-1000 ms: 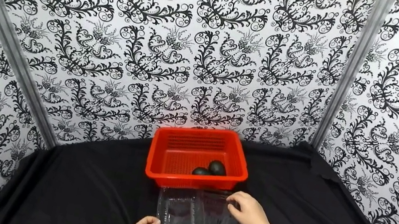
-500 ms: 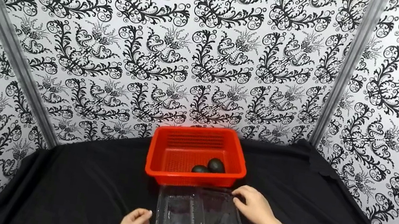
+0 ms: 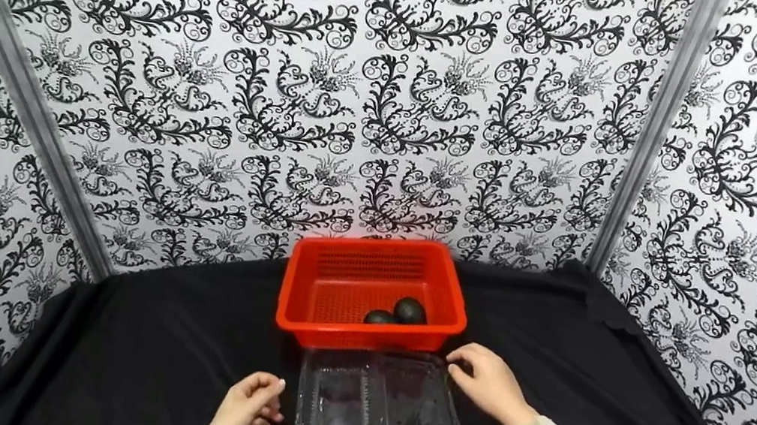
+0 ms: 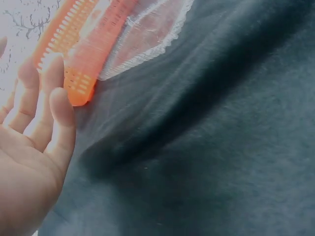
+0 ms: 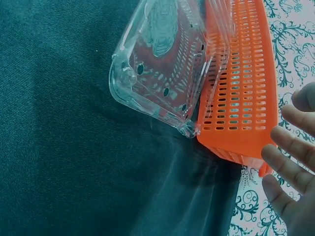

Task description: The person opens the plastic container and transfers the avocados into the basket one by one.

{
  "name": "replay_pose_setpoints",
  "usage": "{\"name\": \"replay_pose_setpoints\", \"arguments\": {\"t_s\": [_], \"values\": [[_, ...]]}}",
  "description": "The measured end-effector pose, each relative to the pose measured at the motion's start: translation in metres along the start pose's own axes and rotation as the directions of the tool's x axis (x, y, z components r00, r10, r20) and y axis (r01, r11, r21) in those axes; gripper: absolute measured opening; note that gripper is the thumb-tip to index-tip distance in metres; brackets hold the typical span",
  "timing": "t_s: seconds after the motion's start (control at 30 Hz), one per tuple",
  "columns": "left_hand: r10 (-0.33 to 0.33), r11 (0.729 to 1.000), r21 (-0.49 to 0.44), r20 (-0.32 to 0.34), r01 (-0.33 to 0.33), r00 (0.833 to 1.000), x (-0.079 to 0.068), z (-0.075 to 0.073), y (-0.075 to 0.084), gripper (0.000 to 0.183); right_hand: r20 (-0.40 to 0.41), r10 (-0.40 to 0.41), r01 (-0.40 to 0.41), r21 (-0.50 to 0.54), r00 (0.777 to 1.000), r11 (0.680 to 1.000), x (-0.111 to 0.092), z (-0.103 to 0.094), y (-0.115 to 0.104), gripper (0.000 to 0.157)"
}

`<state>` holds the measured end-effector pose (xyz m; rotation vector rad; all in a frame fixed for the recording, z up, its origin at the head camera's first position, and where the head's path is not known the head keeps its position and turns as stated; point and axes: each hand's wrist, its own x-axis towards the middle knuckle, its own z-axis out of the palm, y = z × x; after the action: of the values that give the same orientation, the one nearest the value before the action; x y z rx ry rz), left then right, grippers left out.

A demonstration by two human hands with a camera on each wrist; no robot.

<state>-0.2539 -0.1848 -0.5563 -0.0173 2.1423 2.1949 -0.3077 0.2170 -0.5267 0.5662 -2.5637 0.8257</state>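
Observation:
A clear plastic clamshell container lies unfolded on the black cloth, its tray half on the left and its lid half on the right. Just left of the tray hovers my left hand, fingers loosely bent and holding nothing. My right hand is beside the lid's far right corner, also with nothing in its grasp. In the right wrist view, its fingers are spread apart from the container. Behind the container stands a red plastic basket with two dark avocados in its front right part.
Black cloth covers the table, with soft folds on the left. White panels with black scrollwork rise behind and at both sides, joined by grey posts. The basket's front wall is close against the container's far edge.
My left hand has let go of the tray's left edge and drawn away to the left. My right hand has shifted slightly right and away from the lid. The container stays unfolded.

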Motion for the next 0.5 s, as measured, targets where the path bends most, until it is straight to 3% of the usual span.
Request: {"name": "replay_pose_setpoints", "arguments": {"t_s": [0.2, 0.33, 0.4, 0.5], "values": [[0.060, 0.992, 0.116, -0.012, -0.058, 0.998, -0.003, 0.000, 0.011, 0.025, 0.027, 0.020, -0.020, 0.006, 0.999, 1.000, -0.001, -0.001, 0.000, 0.008], [0.147, 0.961, 0.241, -0.016, -0.139, 0.989, 0.000, 0.001, 0.021, 0.028, -0.006, -0.020, 0.020, 0.004, 1.000, 1.000, 0.007, -0.005, -0.001, 0.009], [0.220, 0.921, 0.331, -0.001, -0.208, 0.975, 0.003, 0.001, 0.027, 0.028, -0.028, -0.044, 0.044, 0.001, 0.999, 0.999, 0.012, -0.008, -0.001, 0.010], [0.341, 0.816, 0.486, 0.034, -0.314, 0.939, 0.009, 0.003, 0.035, 0.028, -0.048, -0.062, 0.061, -0.009, 0.997, 0.998, 0.017, -0.012, 0.000, 0.011]]}}
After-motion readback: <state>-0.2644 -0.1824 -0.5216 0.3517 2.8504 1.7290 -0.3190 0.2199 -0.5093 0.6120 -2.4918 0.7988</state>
